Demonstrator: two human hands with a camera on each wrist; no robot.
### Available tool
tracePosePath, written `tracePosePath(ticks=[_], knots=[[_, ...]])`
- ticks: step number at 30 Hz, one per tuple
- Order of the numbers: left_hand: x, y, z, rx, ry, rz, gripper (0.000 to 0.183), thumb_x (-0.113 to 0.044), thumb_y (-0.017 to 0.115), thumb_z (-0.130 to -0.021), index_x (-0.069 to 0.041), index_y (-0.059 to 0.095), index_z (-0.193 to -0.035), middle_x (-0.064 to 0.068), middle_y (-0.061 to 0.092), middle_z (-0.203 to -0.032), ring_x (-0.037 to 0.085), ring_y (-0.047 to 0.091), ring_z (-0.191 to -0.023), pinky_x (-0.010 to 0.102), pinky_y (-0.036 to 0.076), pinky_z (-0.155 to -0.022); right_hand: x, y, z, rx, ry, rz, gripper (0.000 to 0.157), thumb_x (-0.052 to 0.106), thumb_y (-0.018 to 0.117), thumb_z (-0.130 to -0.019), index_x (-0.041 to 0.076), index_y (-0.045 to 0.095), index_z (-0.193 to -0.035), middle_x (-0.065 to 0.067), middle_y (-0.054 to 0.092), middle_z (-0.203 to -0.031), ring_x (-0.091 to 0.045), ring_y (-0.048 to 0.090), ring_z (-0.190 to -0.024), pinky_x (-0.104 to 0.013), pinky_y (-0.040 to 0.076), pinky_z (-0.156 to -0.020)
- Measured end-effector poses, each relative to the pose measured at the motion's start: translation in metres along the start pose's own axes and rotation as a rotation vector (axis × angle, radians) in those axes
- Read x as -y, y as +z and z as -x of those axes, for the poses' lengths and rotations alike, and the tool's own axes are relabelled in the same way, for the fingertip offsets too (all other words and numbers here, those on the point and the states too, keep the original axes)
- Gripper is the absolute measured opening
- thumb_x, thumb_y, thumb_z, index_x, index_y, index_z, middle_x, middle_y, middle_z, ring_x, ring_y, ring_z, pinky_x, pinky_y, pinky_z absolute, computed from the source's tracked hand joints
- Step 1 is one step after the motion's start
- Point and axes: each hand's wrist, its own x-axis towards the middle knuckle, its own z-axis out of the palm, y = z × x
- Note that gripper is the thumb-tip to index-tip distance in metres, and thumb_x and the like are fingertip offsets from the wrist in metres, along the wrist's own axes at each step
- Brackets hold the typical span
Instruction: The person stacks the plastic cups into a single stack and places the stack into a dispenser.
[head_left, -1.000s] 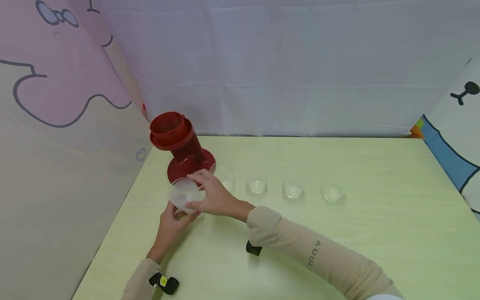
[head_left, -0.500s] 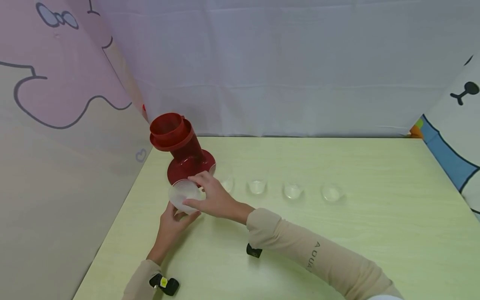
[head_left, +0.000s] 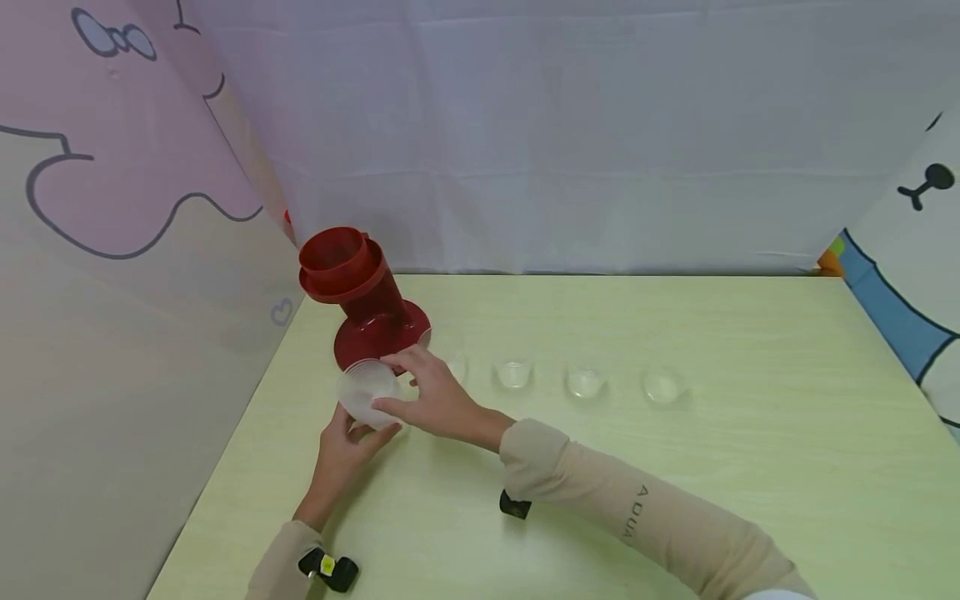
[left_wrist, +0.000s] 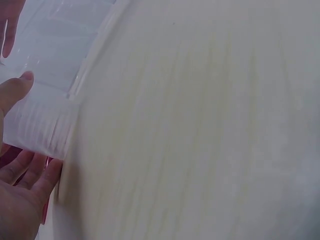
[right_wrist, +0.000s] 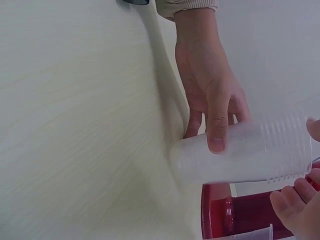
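Note:
Both hands hold a stack of clear plastic cups (head_left: 367, 390), tilted with its rims toward the red stand. My left hand (head_left: 345, 454) grips the lower part of the stack; in the right wrist view this left hand (right_wrist: 207, 75) has its thumb across the cup wall (right_wrist: 245, 155). My right hand (head_left: 438, 398) is at the ribbed rim end. In the left wrist view, the right hand (left_wrist: 22, 200) has thumb and fingers on either side of the stacked rims (left_wrist: 40, 125). Just beyond the stack stands the red stand (head_left: 375, 317), a tube on a round base.
Several single clear cups, among them one cup (head_left: 513, 373) and another cup (head_left: 585, 382), stand in a row on the pale table (head_left: 637, 500) right of the stand. The nearest one is partly hidden by my right hand. A pale curtain (head_left: 562, 167) hangs behind the table.
My right hand and forearm have shifted slightly to the right at the rim end. The left hand and the stack have stayed nearly in place.

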Motion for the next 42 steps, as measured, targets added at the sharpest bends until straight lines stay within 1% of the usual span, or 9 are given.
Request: tracePosePath(ticks=[5, 10, 13, 16, 20, 27, 34, 38, 42], knots=[[0.0, 0.0, 0.0, -0.001, -0.013, 0.002, 0.079, -0.032, 0.079, -0.077, -0.024, 0.034, -0.14, -0.003, 0.047, -0.133, 0.02, 0.049, -0.118, 0.034, 0.05, -0.091, -0.002, -0.001, 0.003, -0.044, -0.011, -0.005, 0.047, 0.025, 0.074, -0.083, 0.008, 0.057, -0.124, -0.001, 0.056, -0.116, -0.017, 0.054, -0.106, -0.019, 0.048, -0.079], [-0.001, 0.0, 0.0, -0.001, -0.016, 0.008, 0.078, -0.032, 0.08, -0.076, -0.023, 0.035, -0.139, -0.002, 0.048, -0.131, 0.02, 0.051, -0.117, 0.035, 0.051, -0.09, -0.005, -0.003, 0.006, -0.104, -0.018, -0.016, 0.044, 0.02, 0.075, -0.082, 0.008, 0.058, -0.121, -0.004, 0.057, -0.116, -0.015, 0.054, -0.104, -0.019, 0.049, -0.077], [-0.001, 0.0, 0.0, -0.003, -0.016, 0.001, 0.078, -0.032, 0.08, -0.075, -0.023, 0.036, -0.139, -0.002, 0.049, -0.131, 0.02, 0.051, -0.117, 0.035, 0.051, -0.09, -0.007, -0.004, 0.008, -0.143, -0.03, -0.007, 0.043, 0.02, 0.075, -0.082, 0.01, 0.058, -0.12, -0.002, 0.058, -0.113, -0.012, 0.053, -0.102, -0.018, 0.05, -0.077], [-0.002, 0.0, 0.0, -0.009, -0.011, -0.004, 0.077, -0.032, 0.081, -0.075, -0.023, 0.037, -0.138, -0.002, 0.049, -0.13, 0.019, 0.05, -0.117, 0.034, 0.051, -0.09, -0.008, -0.005, 0.012, -0.18, -0.056, -0.008, 0.042, 0.019, 0.076, -0.081, 0.009, 0.06, -0.118, -0.001, 0.058, -0.109, -0.013, 0.053, -0.099, -0.019, 0.05, -0.076], [-0.003, 0.0, 0.0, -0.01, -0.004, -0.011, 0.077, -0.032, 0.081, -0.075, -0.024, 0.037, -0.137, -0.002, 0.049, -0.131, 0.02, 0.05, -0.118, 0.036, 0.05, -0.091, -0.013, -0.007, 0.016, -0.216, -0.056, -0.014, 0.041, 0.018, 0.077, -0.08, 0.009, 0.06, -0.116, 0.0, 0.058, -0.108, -0.013, 0.052, -0.096, -0.02, 0.051, -0.074], [-0.004, 0.001, 0.001, -0.01, -0.002, -0.022, 0.077, -0.034, 0.081, -0.075, -0.024, 0.037, -0.138, -0.002, 0.049, -0.131, 0.021, 0.048, -0.12, 0.037, 0.05, -0.091, -0.017, -0.011, 0.021, -0.252, -0.034, -0.031, 0.041, 0.017, 0.077, -0.079, 0.006, 0.06, -0.115, 0.0, 0.057, -0.106, -0.012, 0.052, -0.096, -0.022, 0.052, -0.074], [-0.006, 0.002, -0.001, -0.005, -0.027, -0.005, 0.078, -0.033, 0.08, -0.076, -0.022, 0.035, -0.139, 0.0, 0.048, -0.132, 0.021, 0.047, -0.12, 0.037, 0.049, -0.093, -0.021, -0.012, 0.027, -0.264, -0.023, -0.047, 0.041, 0.016, 0.078, -0.079, 0.004, 0.058, -0.113, -0.001, 0.058, -0.106, -0.015, 0.054, -0.096, -0.023, 0.053, -0.074], [-0.013, 0.001, 0.0, 0.007, -0.051, 0.011, 0.079, -0.029, 0.08, -0.077, -0.02, 0.033, -0.14, 0.003, 0.046, -0.134, 0.024, 0.045, -0.122, 0.04, 0.047, -0.095, -0.023, -0.012, 0.03, -0.267, -0.013, -0.038, 0.041, 0.017, 0.077, -0.079, 0.006, 0.058, -0.113, 0.0, 0.057, -0.106, -0.015, 0.054, -0.096, -0.023, 0.053, -0.074], [-0.03, -0.001, 0.004, 0.02, -0.053, 0.019, 0.079, -0.021, 0.079, -0.079, -0.013, 0.031, -0.141, 0.01, 0.045, -0.135, 0.03, 0.044, -0.123, 0.046, 0.045, -0.097, -0.023, -0.014, 0.033, -0.276, 0.002, -0.04, 0.04, 0.016, 0.078, -0.079, 0.008, 0.058, -0.113, 0.0, 0.057, -0.106, -0.015, 0.054, -0.096, -0.025, 0.053, -0.075]])
